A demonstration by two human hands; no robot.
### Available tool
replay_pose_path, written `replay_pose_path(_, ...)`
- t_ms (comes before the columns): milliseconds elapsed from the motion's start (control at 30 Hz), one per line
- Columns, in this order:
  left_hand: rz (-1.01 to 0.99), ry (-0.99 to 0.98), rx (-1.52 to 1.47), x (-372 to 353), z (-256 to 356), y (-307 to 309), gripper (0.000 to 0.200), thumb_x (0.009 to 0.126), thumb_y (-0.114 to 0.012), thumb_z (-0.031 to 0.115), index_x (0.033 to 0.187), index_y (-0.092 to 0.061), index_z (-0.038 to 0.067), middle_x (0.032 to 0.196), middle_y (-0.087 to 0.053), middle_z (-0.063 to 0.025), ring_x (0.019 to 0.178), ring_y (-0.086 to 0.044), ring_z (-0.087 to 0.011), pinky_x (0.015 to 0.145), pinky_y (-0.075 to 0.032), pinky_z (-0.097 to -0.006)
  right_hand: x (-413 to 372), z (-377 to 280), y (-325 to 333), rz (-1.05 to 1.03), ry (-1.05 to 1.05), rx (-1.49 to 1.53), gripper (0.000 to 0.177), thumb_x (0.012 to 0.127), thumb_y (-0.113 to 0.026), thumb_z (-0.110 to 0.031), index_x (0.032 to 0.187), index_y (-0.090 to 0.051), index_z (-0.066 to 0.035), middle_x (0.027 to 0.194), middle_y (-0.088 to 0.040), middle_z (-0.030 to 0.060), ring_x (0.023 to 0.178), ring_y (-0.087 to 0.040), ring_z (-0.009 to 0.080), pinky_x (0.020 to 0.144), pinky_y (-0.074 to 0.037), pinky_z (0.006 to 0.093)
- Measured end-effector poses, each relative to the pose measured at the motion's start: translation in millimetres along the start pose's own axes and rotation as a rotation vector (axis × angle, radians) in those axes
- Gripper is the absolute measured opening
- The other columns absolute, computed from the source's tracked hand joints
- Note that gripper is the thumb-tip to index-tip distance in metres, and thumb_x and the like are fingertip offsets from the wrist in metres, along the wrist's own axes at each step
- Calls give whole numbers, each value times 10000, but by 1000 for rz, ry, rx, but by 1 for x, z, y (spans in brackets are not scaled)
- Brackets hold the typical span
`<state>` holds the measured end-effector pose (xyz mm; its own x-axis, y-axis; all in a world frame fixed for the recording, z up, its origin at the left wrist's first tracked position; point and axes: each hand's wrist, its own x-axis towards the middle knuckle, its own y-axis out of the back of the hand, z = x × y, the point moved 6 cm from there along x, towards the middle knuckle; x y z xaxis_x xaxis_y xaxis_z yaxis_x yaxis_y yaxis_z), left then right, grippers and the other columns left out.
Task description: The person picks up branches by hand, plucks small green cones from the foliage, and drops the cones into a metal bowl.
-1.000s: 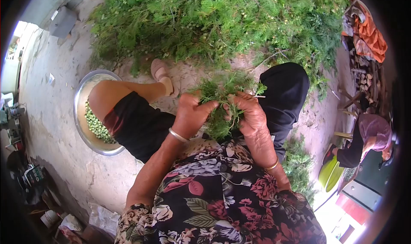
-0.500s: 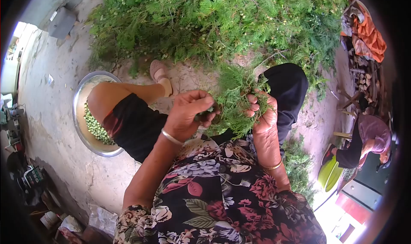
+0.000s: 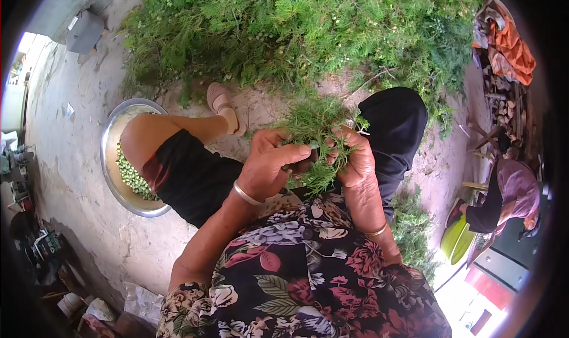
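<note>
My left hand (image 3: 269,164), with a silver bangle at the wrist, has its thumb and fingers pinched at the left side of a green sprig (image 3: 320,122). A small pale green piece shows at the thumb tip. The sprig's stem side is in my right hand (image 3: 355,157), its fingers curled round the foliage. Both hands are close together above my lap. To the left, a metal basin (image 3: 106,154) holds many small green cones (image 3: 133,175), partly hidden behind my knee.
A large heap of green branches (image 3: 296,36) lies ahead. At the right sit another person (image 3: 515,184), a green basin (image 3: 455,243), stacked firewood (image 3: 504,110) and orange cloth (image 3: 512,47). A grey box (image 3: 86,33) stands far left. Bags and clutter lie lower left.
My left hand has moved right to the sprig. My right hand has shifted slightly left with the sprig, and the two hands are now closer together.
</note>
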<state>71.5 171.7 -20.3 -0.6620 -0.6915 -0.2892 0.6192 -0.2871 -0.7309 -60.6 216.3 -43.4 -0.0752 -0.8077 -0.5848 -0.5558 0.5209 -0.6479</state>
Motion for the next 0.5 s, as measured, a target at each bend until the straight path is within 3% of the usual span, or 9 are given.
replay_pose_path(67, 105, 32, 136, 1, -2, 5, 106, 772, -608, 30, 856, -625, -33, 736, -613, -62, 580, -548, -115, 509, -408, -243, 0, 0, 1, -15, -19, 7, 158, 776, -636, -142, 905, -579, -73, 703, -565, 32, 518, -481, 109, 452, -411, 238)
replay_pose_path(200, 103, 41, 306, 1, -1, 10, 84, 777, -621, 52, 801, -626, -28, 705, -595, -40, 549, -522, -104, 491, -379, -239, 1, -3, 2, -37, 27, -49, 156, 771, -631, -146, 897, -579, -71, 721, -566, 38, 526, -479, 112, 453, -407, 234)
replay_pose_path(300, -10, -20, 534, 0, 4, 6, 108, 801, -608, 68, 775, -625, -36, 676, -588, -30, 540, -511, -95, 478, -360, -239, -3, -7, -2, 1, 19, -87, 157, 765, -625, -153, 886, -579, -64, 731, -561, 47, 559, -487, 115, 461, -408, 239)
replay_pose_path(367, -85, -253, 769, -5, 14, -2, 101, 801, -596, 62, 762, -625, -27, 643, -581, -31, 529, -511, -92, 469, -357, -241, 0, -4, 2, -72, 9, -67, 177, 761, -623, -163, 899, -582, -60, 745, -555, 54, 589, -489, 122, 476, -410, 249)
replay_pose_path(400, -85, -252, 769, -4, 14, -3, 101, 801, -596, 62, 762, -625, -27, 643, -581, -31, 529, -511, -92, 469, -357, -241, 1, -3, 3, -71, 9, -67, 177, 761, -623, -163, 899, -582, -60, 745, -555, 54, 589, -489, 122, 476, -410, 249)
replay_pose_path(467, 45, 84, 444, -1, -2, 7, 75, 788, -577, 43, 769, -628, -9, 625, -580, -50, 527, -514, -97, 473, -361, -252, 1, -2, 2, -91, 27, -63, 189, 766, -621, -165, 919, -583, -60, 751, -550, 58, 602, -489, 126, 491, -415, 265)
replay_pose_path(500, 46, 85, 444, -1, -2, 8, 75, 788, -577, 43, 769, -628, -9, 625, -580, -50, 527, -514, -97, 473, -361, -252, 1, -2, 2, -91, 26, -63, 189, 766, -621, -165, 919, -583, -60, 751, -550, 58, 602, -489, 126, 491, -415, 265)
